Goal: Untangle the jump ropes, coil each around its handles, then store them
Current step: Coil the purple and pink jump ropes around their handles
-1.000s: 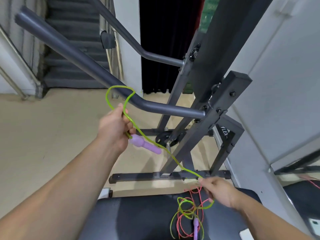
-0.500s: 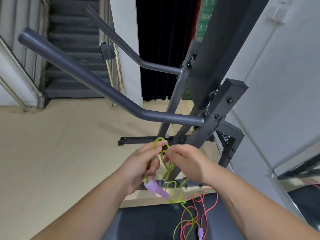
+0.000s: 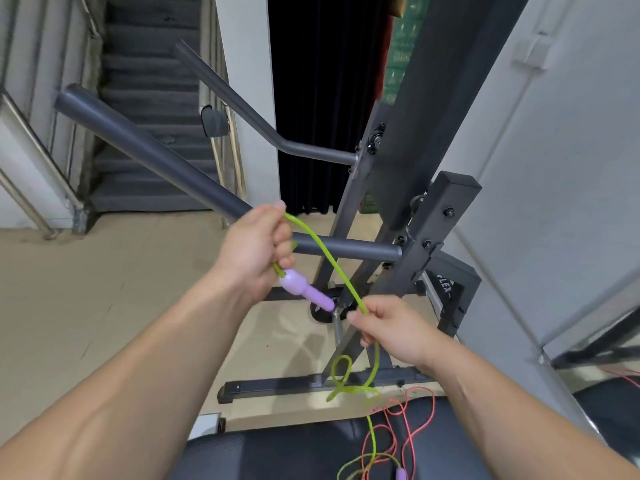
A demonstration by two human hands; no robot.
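Vs half a sec ago the two grips have parted. Then they were bunched together low down. Now the left grip (image 3: 256, 244) is up in front of the grey bar (image 3: 156, 161), fingers curled tight round the green rope (image 3: 329, 261), w/ the purple handle (image 3: 306, 291) poking out under the fist, angled down-right. The rope leaves the top of that fist and runs as one straight span down to the right grip (image 3: 394, 330), which has thumb and fingers pinched on it and nothing else in it. I read this as the pull-out half of a wind: a turn laid at the fist, fresh length now drawn for the next. Can't tell how many turns sit inside the fist. Below the right grip the slack hangs w/ a kinked loop just beyond the far edge of the worktop (image 3: 277, 452). It then drops onto the worktop's right part, where it crosses the red rope (image 3: 433, 407), and the 2nd purple handle (image 3: 401, 474) lies at the near edge. IMO the untangle isn't finished, the green coil is only underway, the red one untouched, and storing not begun.
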